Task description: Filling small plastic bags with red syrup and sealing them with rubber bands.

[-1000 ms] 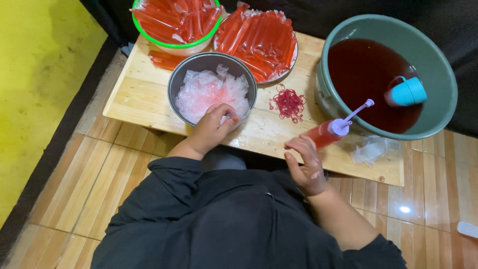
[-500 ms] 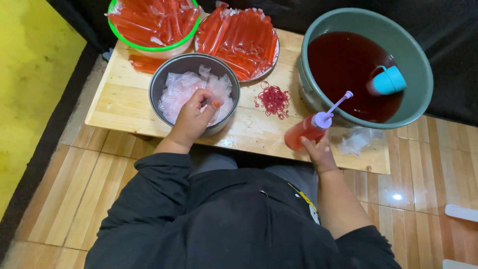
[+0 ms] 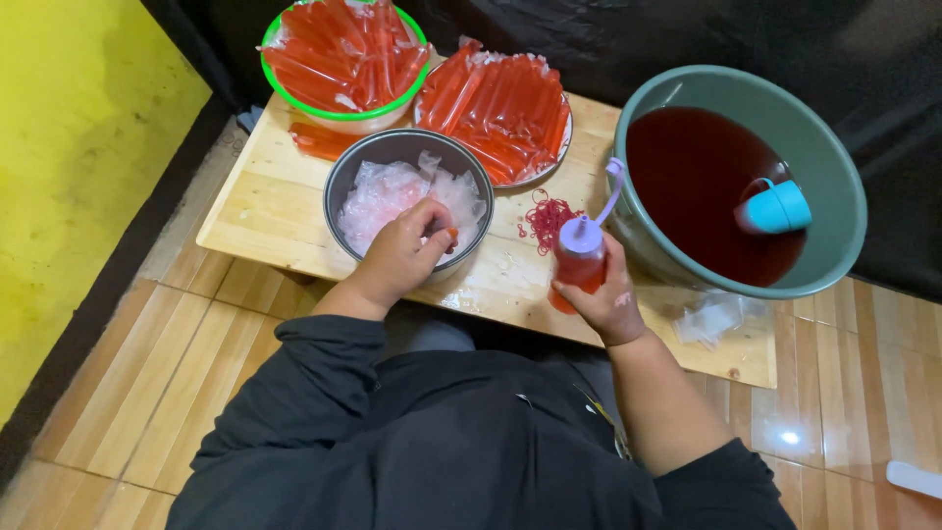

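Observation:
My left hand (image 3: 404, 251) reaches into a grey metal bowl (image 3: 345, 182) of clear empty plastic sleeves (image 3: 378, 191), fingers pinched on one of them. My right hand (image 3: 605, 298) grips a red squeeze bottle (image 3: 578, 263) with a purple cap and long nozzle, held upright over the low wooden table (image 3: 260, 211), beside a big green basin (image 3: 834, 236) of dark red liquid.
A light blue cup (image 3: 777, 208) floats in the basin. A green-rimmed bowl (image 3: 343, 59) and a plate (image 3: 505, 103) hold several filled red ice sticks. Red rubber bands (image 3: 548, 218) lie mid-table. Crumpled plastic (image 3: 716, 316) sits at the table's right front. Yellow wall left, tiled floor around.
My right hand has brought the squeeze bottle from tilted near the basin to upright, closer to the metal bowl. My left hand stays in the bowl of sleeves.

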